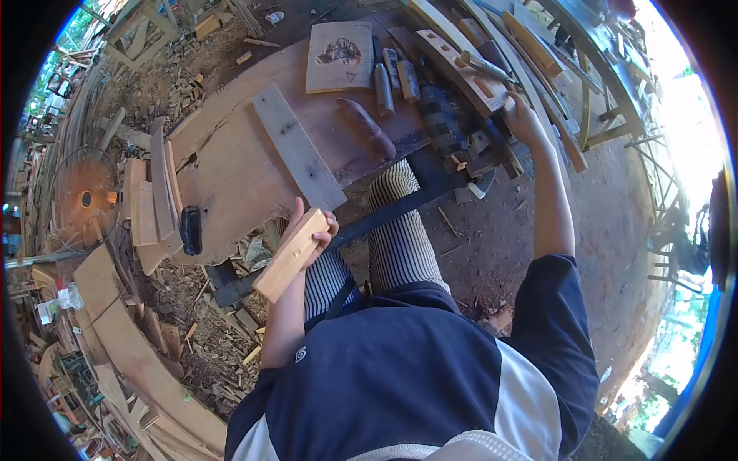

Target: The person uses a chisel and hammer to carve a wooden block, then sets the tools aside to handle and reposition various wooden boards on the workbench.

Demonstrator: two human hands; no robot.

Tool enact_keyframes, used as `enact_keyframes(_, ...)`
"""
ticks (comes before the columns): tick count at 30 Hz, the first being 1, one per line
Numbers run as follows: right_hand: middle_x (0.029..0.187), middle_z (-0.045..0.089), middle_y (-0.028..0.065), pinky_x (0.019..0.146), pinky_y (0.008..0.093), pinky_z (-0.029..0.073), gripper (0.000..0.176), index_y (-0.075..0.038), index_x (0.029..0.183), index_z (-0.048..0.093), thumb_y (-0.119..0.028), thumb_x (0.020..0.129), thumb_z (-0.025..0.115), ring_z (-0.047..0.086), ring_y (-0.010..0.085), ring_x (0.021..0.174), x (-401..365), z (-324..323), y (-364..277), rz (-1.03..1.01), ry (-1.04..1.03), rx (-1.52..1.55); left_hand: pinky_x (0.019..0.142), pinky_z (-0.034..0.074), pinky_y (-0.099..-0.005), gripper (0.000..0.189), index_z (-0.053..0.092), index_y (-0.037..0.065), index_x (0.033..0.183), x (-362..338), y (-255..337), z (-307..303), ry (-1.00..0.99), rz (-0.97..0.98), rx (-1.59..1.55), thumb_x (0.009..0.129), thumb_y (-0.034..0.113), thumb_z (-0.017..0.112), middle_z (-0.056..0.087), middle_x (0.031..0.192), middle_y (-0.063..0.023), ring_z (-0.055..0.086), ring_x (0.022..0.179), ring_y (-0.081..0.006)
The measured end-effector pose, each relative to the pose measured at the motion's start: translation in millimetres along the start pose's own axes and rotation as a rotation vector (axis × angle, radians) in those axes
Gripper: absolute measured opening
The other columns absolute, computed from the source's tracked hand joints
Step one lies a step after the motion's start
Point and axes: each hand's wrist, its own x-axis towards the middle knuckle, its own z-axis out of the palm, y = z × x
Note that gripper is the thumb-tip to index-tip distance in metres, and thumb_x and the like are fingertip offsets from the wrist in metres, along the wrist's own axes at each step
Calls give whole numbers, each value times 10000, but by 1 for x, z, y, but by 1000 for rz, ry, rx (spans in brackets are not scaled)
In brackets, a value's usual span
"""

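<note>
My left hand [326, 229] is closed around a pale wooden block [288, 260] with a small square mark in its face, held tilted above my lap. Out to the right, my right hand [523, 121] reaches to the near end of a long slotted wooden piece [460, 71]. Its fingers are curled there, and what they grip, if anything, I cannot make out. A tool with a thick rounded handle [484, 66] lies across the slotted piece, close to those fingers. Nearer the middle are a grey cylinder [383, 90] and a dark brown pointed piece [366, 129].
A grey plank [298, 146] lies across the wide wooden board [223, 180] before me. Behind it rests a panel with a dark burnt design [339, 58]. A fan [86, 199] stands at left, a black object [191, 230] by the board's edge. Wood scraps cover the ground.
</note>
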Motion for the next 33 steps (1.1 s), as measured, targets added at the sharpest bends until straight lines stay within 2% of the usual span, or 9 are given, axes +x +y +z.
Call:
enact_keyframes(5, 1198, 619, 263, 976, 464, 443, 560, -53, 1389, 456, -334, 922, 588, 591, 403, 1136, 0, 7, 4, -193, 178, 15, 550, 512, -268, 546, 610, -88, 941, 8, 2, 1, 28, -45, 42, 980, 449, 516, 604, 975, -171, 492, 1012, -271)
enact_keyframes(7, 1157, 650, 219, 905, 422, 492, 536, -17, 1367, 473, -336, 949, 576, 643, 334, 1047, 5, 1, 2, -121, 230, 318, 532, 501, -274, 512, 626, -69, 935, 3, 1, 4, 78, -31, 83, 983, 429, 519, 612, 956, -177, 504, 1012, -280)
enact_keyframes(8, 1085, 660, 147, 795, 348, 527, 527, 6, 1356, 487, -302, 944, 604, 655, 220, 924, -12, -18, -18, 13, 106, 530, 514, 491, -277, 438, 603, -39, 959, 1, 0, 5, 141, 14, 208, 986, 392, 530, 609, 938, -173, 532, 972, -279)
enact_keyframes(11, 1030, 643, 97, 705, 289, 524, 558, 4, 1363, 489, -259, 901, 659, 624, 144, 845, -30, -25, 1, -34, -88, 976, 480, 471, -285, 286, 532, 27, 1006, -8, -20, 35, 272, 183, 526, 989, 312, 546, 600, 898, -163, 582, 878, -276)
enact_keyframes(12, 1024, 646, 100, 718, 300, 518, 567, 6, 1370, 484, -177, 865, 668, 631, 157, 855, -43, -28, 1, -46, -146, 1062, 465, 462, -288, 222, 484, 61, 1028, -12, -28, 47, 347, 300, 716, 990, 269, 551, 594, 875, -157, 603, 824, -275)
enact_keyframes(19, 1034, 618, 160, 744, 310, 507, 637, 18, 1421, 401, -119, 830, 595, 624, 208, 842, -189, -52, -39, -76, -123, 1385, 430, 447, -286, 194, 410, 110, 1056, -19, -41, 98, 305, 268, 868, 1000, 248, 533, 587, 850, -162, 613, 712, -255)
enact_keyframes(28, 1153, 567, 241, 766, 332, 503, 688, -28, 1465, 337, -70, 821, 574, 595, 252, 943, -343, -83, -13, -119, 468, 1378, 467, 488, -299, 197, 419, 33, 1098, 131, -105, 208, -73, -30, 1019, 1040, 221, 399, 572, 837, -166, 559, 575, -219)
enact_keyframes(30, 1165, 559, 244, 769, 330, 505, 691, -29, 1461, 341, -50, 812, 576, 594, 255, 954, -368, -83, -14, 11, 634, 1302, 488, 510, -304, 234, 456, 2, 1083, 186, -123, 202, -94, 9, 987, 1040, 223, 391, 577, 846, -168, 568, 583, -228)
enact_keyframes(33, 1106, 591, 205, 752, 336, 518, 700, 5, 1436, 373, -110, 801, 644, 610, 238, 921, -394, -79, -19, 84, 761, 1260, 530, 545, -369, 228, 463, 7, 1076, 260, -135, 181, -100, -203, 764, 1038, 219, 389, 584, 819, -178, 585, 594, -265)
